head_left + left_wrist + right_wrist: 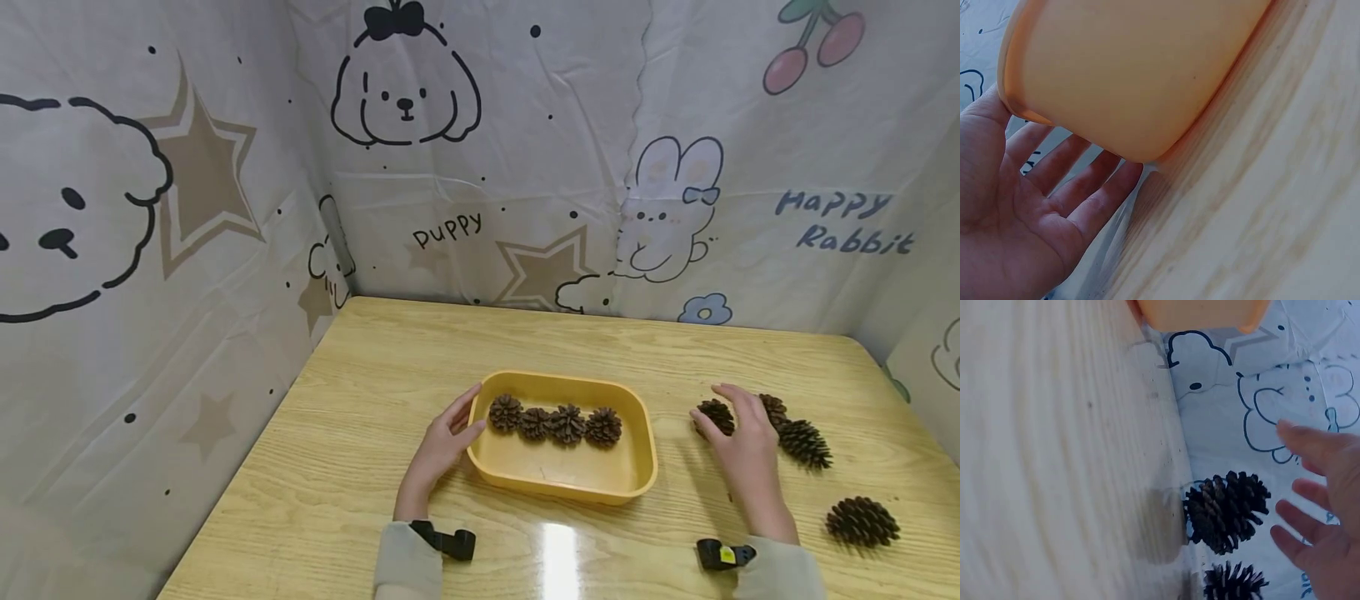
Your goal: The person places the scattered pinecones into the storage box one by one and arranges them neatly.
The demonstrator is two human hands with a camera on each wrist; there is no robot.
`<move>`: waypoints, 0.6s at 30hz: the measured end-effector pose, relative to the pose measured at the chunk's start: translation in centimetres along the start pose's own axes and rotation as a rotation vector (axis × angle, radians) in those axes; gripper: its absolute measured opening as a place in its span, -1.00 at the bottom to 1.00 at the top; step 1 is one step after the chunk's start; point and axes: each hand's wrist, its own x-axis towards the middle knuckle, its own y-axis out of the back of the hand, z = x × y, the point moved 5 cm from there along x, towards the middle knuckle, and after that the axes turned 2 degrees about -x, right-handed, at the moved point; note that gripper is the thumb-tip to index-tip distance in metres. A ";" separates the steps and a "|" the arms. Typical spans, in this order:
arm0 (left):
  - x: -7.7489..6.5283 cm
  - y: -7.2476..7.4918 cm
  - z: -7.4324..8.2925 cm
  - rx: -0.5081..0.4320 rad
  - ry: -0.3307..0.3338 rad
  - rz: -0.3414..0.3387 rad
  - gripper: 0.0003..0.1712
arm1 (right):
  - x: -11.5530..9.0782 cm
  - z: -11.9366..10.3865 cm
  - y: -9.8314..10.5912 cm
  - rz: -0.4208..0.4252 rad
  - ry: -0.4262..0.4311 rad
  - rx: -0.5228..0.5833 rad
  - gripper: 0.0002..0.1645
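Observation:
A yellow tray (562, 487) stands on the table with several pine cones (567, 425) in a row along its back part. My left hand (441, 446) holds the tray's left end, thumb over the rim and fingers along the outer wall; in the left wrist view the thumb's tip is hidden by the rim. Right of the tray, my right hand (746, 450) hovers around a pine cone (716, 414), thumb and fingers spread. In the right wrist view a gap shows between those fingers and the nearest pine cone (1225, 512).
Behind the right hand lie two more pine cones, a small one (772, 408) and a longer one (805, 443). Another large pine cone (862, 522) lies nearer, at the right. A printed cloth (525, 192) hangs along the back and sides of the wooden table (337, 500).

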 end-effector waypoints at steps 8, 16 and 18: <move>0.0 0.0 0.1 0.012 0.006 0.009 -0.31 | -0.2 1.6 -0.3 -0.136 -0.093 -0.071 -0.27; 0.1 0.1 0.2 0.013 0.009 0.010 -0.31 | -0.3 2.2 -0.5 -0.156 -0.044 -0.117 -0.41; 0.1 0.1 0.3 0.010 0.008 0.008 -0.31 | -0.3 2.3 -0.6 -0.162 -0.043 -0.119 -0.42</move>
